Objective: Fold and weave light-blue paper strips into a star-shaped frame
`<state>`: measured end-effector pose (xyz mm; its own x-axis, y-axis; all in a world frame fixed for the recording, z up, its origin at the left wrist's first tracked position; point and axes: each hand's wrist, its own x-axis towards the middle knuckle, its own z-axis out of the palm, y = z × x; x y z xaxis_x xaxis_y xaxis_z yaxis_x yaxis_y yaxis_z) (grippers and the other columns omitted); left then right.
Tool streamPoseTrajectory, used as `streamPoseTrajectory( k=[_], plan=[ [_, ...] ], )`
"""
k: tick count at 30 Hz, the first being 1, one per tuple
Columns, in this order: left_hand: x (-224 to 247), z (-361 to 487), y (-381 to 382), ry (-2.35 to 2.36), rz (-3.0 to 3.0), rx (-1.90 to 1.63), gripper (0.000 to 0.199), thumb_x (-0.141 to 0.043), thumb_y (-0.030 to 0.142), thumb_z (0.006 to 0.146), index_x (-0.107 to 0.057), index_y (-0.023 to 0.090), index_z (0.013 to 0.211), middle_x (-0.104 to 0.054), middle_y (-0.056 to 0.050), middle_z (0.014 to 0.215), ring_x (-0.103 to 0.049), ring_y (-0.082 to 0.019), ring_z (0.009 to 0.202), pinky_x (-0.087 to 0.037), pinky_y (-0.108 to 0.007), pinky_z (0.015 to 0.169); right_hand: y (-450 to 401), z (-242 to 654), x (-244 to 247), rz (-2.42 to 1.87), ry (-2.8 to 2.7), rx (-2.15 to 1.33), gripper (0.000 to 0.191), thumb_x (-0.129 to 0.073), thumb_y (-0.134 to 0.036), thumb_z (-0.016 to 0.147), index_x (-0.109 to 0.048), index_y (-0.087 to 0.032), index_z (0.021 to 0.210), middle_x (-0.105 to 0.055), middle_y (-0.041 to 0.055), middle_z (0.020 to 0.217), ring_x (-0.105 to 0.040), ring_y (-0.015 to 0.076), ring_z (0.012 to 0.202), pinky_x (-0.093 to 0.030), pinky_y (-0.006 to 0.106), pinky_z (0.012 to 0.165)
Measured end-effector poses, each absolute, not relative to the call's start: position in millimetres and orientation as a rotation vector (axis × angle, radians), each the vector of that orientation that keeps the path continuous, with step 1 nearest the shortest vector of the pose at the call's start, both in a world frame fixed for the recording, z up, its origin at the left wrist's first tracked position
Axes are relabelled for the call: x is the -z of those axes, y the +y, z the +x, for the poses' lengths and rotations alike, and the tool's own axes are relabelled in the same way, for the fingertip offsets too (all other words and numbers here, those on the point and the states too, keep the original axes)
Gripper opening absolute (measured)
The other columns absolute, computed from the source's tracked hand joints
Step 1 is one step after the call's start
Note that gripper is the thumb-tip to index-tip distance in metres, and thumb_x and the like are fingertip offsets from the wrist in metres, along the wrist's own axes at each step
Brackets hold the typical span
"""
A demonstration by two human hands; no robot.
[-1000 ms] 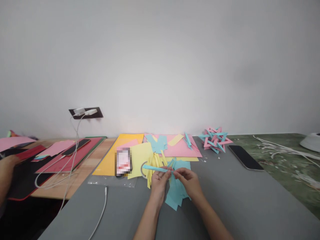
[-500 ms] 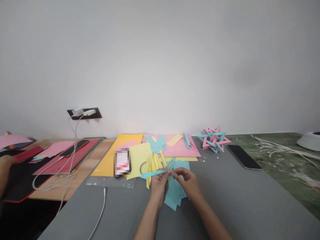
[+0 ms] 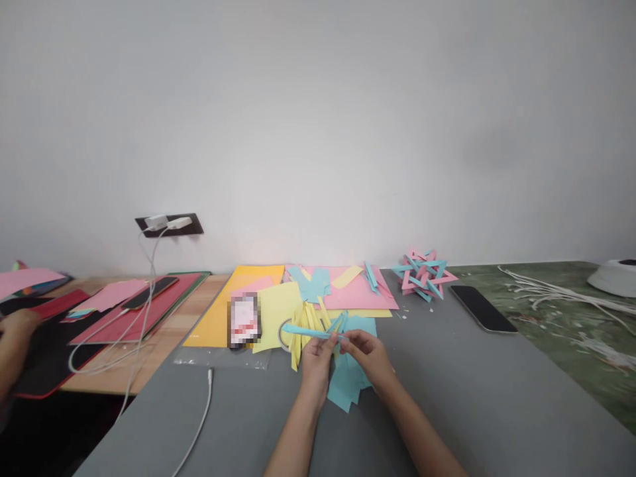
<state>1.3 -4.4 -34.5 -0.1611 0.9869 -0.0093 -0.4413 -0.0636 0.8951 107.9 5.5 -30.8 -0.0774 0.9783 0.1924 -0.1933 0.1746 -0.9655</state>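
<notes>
- Yellow strips crowd behind the left hand, lower centre; blue sheets lie below the right hand.
- Right of centre, a pink-and-blue paper star sits near a dark phone.
- A narrow, folded blue strip, lower centre, is pinched in left fingertips; right fingertips bunch beside its end, grip unclear to me.

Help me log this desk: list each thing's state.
Blue strip: held
Left hand: pinching blue strip
Right hand: pinching blue strip
Yellow strips: heaped
Blue sheets: overlapping
Paper star: assembled
Right phone: screen dark
Left phone: screen dark, cable attached
Middle phone: screen lit
Chargers: plugged in
Front cable: end loose
</notes>
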Motion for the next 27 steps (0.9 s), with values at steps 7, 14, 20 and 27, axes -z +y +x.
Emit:
streamPoseTrajectory(
  k=[7,14,20,27],
  plan=[
    [25.1,3.4,-6.9,0.897,0.714,-1.617,0.025,-0.062,0.029,0.062,-0.062,0.013,0.08,-0.066,-0.006,0.078,-0.06,-0.015,0.071,-0.045,-0.026,0.07,8.6,117.6,30.1,-0.891,-1.248,-1.119,0.027,-0.059,-0.044,0.061,-0.057,-0.016,0.06,-0.055,-0.0007,0.051,-0.051,0.0117,0.052,-0.041,0.024,0.055],
    [12.7,-0.3,-5.9,0.949,0.652,-1.672,0.018,-0.065,0.027,0.058,-0.062,0.012,0.066,-0.067,-0.006,0.073,-0.061,-0.016,0.075,-0.046,-0.024,0.071,10.3,121.6,28.1,-0.858,-1.196,-1.128,0.027,-0.061,-0.042,0.06,-0.057,-0.017,0.067,-0.056,-0.0008,0.055,-0.052,0.0123,0.054,-0.041,0.025,0.056],
    [12.1,-2.8,-6.1,0.926,0.644,-1.709,0.016,-0.065,0.025,0.059,-0.062,0.012,0.069,-0.067,-0.006,0.076,-0.06,-0.016,0.079,-0.046,-0.024,0.072,7.7,119.6,26.5,-0.83,-1.183,-1.144,0.022,-0.06,-0.038,0.063,-0.059,-0.017,0.067,-0.056,-0.0007,0.055,-0.051,0.0113,0.054,-0.041,0.025,0.056],
    [7.5,-18.3,-1.4,0.894,0.614,-1.811,0.011,-0.066,0.02,0.058,-0.061,0.012,0.066,-0.066,-0.003,0.071,-0.061,-0.011,0.072,-0.046,-0.017,0.067,14.4,124.8,32.4,-0.809,-1.167,-1.146,0.018,-0.061,-0.035,0.063,-0.06,-0.017,0.067,-0.054,-0.0011,0.054,-0.049,0.0107,0.053,-0.04,0.024,0.056]
  ],
)
